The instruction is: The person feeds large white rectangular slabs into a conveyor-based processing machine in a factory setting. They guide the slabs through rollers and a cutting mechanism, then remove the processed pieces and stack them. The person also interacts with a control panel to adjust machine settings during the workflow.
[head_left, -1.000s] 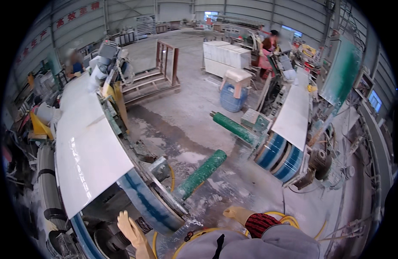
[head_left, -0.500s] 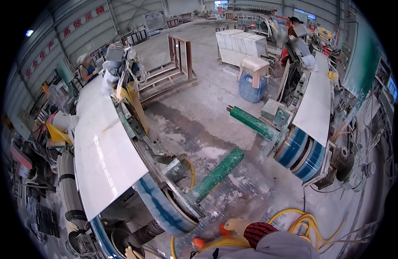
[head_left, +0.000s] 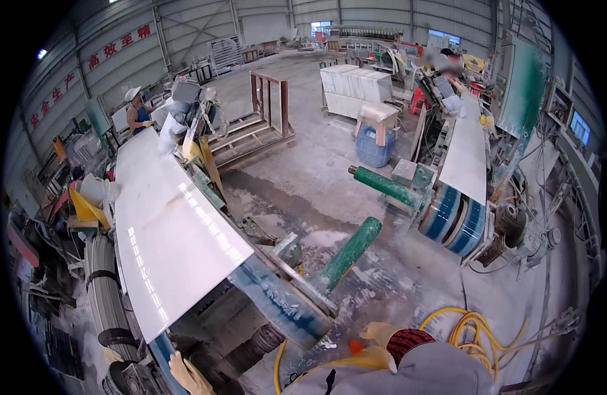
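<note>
A long white polished stone slab (head_left: 165, 230) lies on a machine bed on my left. My left hand (head_left: 185, 374), in a yellowish glove, hangs low beside the near end of that bed, below the slab's corner, fingers extended and holding nothing. My right hand (head_left: 380, 332), in a pale glove with a red-and-black cuff, is in front of my grey-clad chest, next to a small orange object (head_left: 356, 345); whether it grips it is hidden. A green roller (head_left: 349, 253) slopes across the wet floor just ahead of that hand.
A second green roller (head_left: 382, 185) and a blue-striped machine carrying another white slab (head_left: 465, 155) stand on the right. Yellow hose (head_left: 471, 329) is coiled on the floor. A blue barrel (head_left: 374, 145), wooden racks (head_left: 267, 105) and a person in a white hat (head_left: 137, 112) are farther off.
The view has tilted up and left. My left hand has dropped lower and nearer the frame's edge. My right glove stays in front of my chest.
</note>
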A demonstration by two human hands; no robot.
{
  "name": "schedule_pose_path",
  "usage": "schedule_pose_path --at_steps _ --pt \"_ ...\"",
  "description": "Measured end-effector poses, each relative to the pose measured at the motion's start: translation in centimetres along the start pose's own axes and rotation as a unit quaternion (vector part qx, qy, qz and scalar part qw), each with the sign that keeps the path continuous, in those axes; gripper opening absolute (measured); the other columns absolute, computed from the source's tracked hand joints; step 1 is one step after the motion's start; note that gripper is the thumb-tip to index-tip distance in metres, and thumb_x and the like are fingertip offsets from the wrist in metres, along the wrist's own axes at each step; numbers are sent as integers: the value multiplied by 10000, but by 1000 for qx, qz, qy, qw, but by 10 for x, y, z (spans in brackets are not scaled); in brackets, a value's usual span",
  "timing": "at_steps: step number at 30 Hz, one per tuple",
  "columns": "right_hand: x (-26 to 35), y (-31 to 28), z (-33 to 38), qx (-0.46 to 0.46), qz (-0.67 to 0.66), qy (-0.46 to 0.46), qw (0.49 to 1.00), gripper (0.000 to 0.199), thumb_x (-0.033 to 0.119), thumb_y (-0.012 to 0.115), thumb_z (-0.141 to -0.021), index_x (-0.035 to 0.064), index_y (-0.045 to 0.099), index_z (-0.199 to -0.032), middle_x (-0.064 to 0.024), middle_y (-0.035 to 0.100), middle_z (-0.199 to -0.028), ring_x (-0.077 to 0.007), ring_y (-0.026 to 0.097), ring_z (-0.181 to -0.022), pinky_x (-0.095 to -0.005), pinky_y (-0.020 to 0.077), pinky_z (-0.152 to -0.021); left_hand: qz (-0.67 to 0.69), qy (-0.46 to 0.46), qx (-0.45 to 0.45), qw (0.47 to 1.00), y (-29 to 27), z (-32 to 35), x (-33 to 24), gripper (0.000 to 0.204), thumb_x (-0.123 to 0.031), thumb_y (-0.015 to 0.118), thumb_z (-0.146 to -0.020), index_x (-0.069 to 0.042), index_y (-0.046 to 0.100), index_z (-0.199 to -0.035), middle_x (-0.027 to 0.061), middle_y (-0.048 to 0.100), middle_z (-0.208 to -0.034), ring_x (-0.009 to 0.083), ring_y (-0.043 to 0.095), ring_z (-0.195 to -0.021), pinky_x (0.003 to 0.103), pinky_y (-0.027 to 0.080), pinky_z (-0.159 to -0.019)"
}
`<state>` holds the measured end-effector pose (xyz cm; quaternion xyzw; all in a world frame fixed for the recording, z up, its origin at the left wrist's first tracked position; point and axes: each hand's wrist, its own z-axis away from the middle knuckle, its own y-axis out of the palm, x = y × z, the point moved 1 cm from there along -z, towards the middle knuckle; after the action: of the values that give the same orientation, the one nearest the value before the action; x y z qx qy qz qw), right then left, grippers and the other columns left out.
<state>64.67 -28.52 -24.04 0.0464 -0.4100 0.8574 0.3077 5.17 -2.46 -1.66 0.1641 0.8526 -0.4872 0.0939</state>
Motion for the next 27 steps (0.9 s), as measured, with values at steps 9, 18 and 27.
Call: schedule_pose_path --at_steps 9,18,27 --pt "148 -7 5 -44 -110 -163 980 471 537 649 -1107 199 856 -1360 -130 844 -1363 -367 775 -1301 -488 589 -1105 22 74 33 996 41 -83 84 373 -62 641 -1158 2 693 -1522 338 660 -1572 553 593 -1439 615 442 -1247" --pt "296 -167 18 -111 -135 -272 946 395 448 646 -1153 135 838 -1299 -164 849 -1128 -362 816 -1028 -480 603 -932 -81 50 114 989 34 -68 75 456 -259 520 -1232 -37 662 -1605 294 621 -1671 493 551 -1556 580 398 -1331" --pt "353 -217 -56 -414 46 -434 799 365 201 690 -1031 34 635 -1350 -166 656 -1335 -397 623 -1265 -509 501 -1138 -115 77 123 983 42 -78 96 484 -320 488 -1258 -59 680 -1617 273 650 -1661 457 582 -1557 563 415 -1333"
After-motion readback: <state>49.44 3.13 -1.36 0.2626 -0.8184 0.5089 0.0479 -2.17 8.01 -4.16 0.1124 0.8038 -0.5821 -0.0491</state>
